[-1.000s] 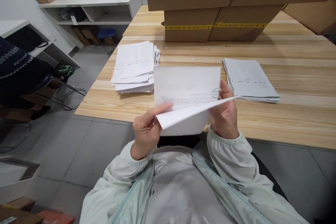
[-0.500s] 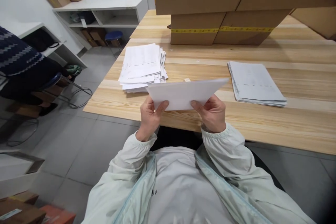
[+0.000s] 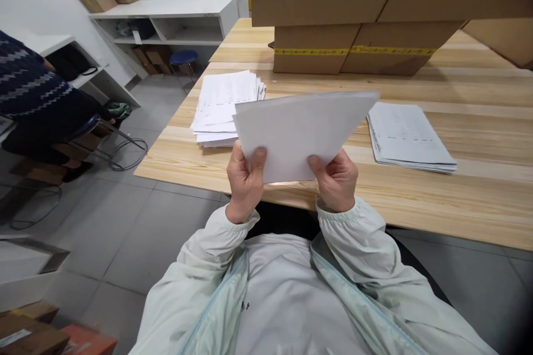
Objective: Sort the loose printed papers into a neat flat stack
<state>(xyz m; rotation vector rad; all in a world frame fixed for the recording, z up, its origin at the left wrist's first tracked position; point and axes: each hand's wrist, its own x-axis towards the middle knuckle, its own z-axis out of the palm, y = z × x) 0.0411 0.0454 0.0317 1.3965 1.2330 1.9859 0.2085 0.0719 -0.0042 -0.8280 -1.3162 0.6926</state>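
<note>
A stack of white paper sheets (image 3: 297, 133) is held up above the front edge of the wooden table (image 3: 470, 205). My left hand (image 3: 246, 180) is closed on its left lower corner, thumb on the near face. On the right lower side, my right hand (image 3: 335, 178) grips it the same way, its fingers hidden behind the paper. The face towards me looks blank. Left of it lies an uneven pile of printed papers (image 3: 225, 94), partly covered by the held sheets. To the right rests a neater stack of printed papers (image 3: 410, 136).
Large cardboard boxes (image 3: 316, 47) are stacked at the back of the table. A person (image 3: 33, 83) sits on a stool at the left. White shelves (image 3: 166, 8) and a blue stool (image 3: 183, 58) stand behind. More cartons (image 3: 31, 333) lie on the floor at lower left.
The held sheets have tipped more upright, so more of their near face shows and their top edge is higher. Both hands keep their grip, with the left thumb now pointing up.
</note>
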